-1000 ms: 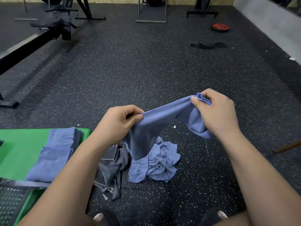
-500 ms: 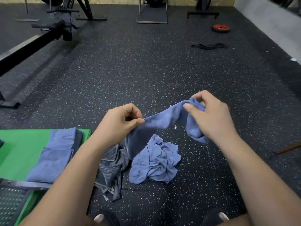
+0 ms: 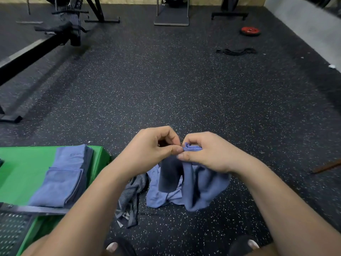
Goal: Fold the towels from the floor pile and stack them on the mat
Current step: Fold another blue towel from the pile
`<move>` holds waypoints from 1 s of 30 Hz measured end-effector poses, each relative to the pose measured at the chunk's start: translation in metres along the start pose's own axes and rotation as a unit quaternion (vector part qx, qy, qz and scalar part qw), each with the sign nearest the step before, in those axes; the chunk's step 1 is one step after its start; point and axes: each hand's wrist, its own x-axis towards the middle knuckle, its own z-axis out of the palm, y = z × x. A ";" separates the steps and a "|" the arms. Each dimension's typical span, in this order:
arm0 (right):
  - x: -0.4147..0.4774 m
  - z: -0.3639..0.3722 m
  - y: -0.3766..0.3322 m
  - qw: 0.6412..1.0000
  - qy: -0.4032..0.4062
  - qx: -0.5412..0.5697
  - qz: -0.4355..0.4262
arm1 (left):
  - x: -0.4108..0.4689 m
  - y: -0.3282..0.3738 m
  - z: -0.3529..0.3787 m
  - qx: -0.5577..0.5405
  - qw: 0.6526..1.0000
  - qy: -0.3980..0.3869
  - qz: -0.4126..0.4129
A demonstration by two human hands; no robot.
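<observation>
A blue towel [image 3: 201,187] hangs bunched below both hands in the middle of the view. My left hand [image 3: 151,150] and my right hand [image 3: 208,154] meet above it, each pinching its top edge between thumb and fingers. Under it, on the floor, lie a crumpled blue towel [image 3: 160,198] and a grey striped towel [image 3: 131,198]. To the left, a stack of folded blue towels [image 3: 62,180] rests on the green mat [image 3: 22,169].
A black perforated step [image 3: 11,230] sits at the lower left over the mat. Gym machine frames [image 3: 36,47] stand far left and at the back. A red weight plate [image 3: 250,31], a black band [image 3: 236,51] and a brown stick [image 3: 326,166] lie on the speckled floor at right.
My two hands have come together from about a towel's width apart, bringing the held corners of the blue towel side by side; the cloth now hangs doubled below them.
</observation>
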 end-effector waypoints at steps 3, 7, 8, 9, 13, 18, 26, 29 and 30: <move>-0.002 -0.006 -0.002 1.000 0.025 -0.011 0.004 | 0.000 -0.003 -0.004 0.020 1.000 -0.021 -0.007; -0.003 -0.008 -0.001 0.995 0.089 -0.048 0.025 | -0.001 -0.007 -0.005 0.012 0.998 -0.068 -0.011; -0.003 -0.008 0.000 0.992 0.105 -0.057 0.029 | -0.001 -0.007 -0.004 0.020 0.997 -0.076 -0.010; -0.003 -0.009 0.000 0.991 0.120 -0.059 0.030 | -0.001 -0.006 -0.003 0.035 0.996 -0.082 -0.011; -0.005 -0.019 0.003 0.982 0.184 -0.046 0.029 | -0.001 -0.007 -0.004 0.094 0.993 -0.066 -0.031; -0.007 -0.028 0.009 0.972 0.223 -0.045 0.060 | 0.000 -0.007 -0.016 0.117 0.992 -0.008 -0.035; -0.006 -0.037 0.015 0.951 0.284 -0.067 0.101 | -0.002 -0.016 -0.038 0.165 0.981 0.078 -0.063; -0.006 -0.039 0.015 0.945 0.297 -0.066 0.117 | -0.002 -0.020 -0.044 0.165 0.979 0.099 -0.064; -0.006 -0.040 0.016 0.944 0.299 -0.066 0.122 | -0.002 -0.021 -0.045 0.163 0.979 0.103 -0.063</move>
